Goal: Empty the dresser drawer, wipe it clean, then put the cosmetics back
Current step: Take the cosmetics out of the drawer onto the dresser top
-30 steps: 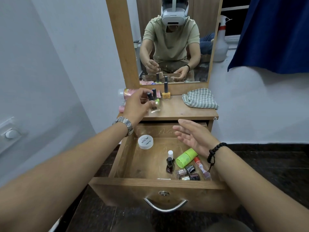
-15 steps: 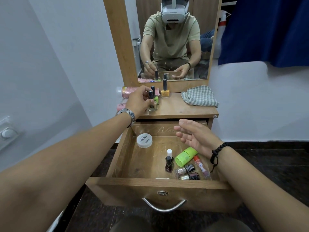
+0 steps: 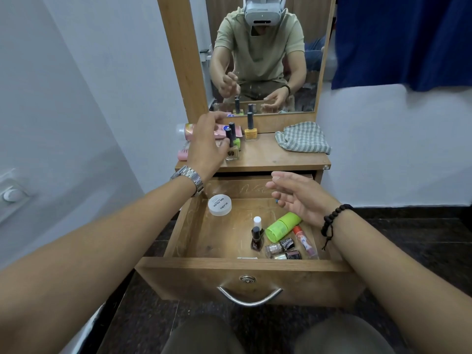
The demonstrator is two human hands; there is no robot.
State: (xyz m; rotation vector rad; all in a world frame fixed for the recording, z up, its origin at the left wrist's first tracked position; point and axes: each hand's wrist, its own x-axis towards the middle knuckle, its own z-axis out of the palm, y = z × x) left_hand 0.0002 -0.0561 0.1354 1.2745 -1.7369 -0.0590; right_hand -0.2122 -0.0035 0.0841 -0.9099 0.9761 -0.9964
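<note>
Mirror [image 3: 263, 60] in a wooden frame, set upright at the back of the dresser top, a seated person reflected in it; blue curtain [image 3: 403, 39] hung at upper right; white wall switch [image 3: 11, 195] mounted at left; dark speckled floor [image 3: 408, 238] seen below

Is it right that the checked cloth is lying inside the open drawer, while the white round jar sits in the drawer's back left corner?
Not quite. The head view shows the checked cloth lying on the dresser top, on its right side near the mirror, not inside the open drawer. The white round jar does sit in the drawer's back left corner.
</note>
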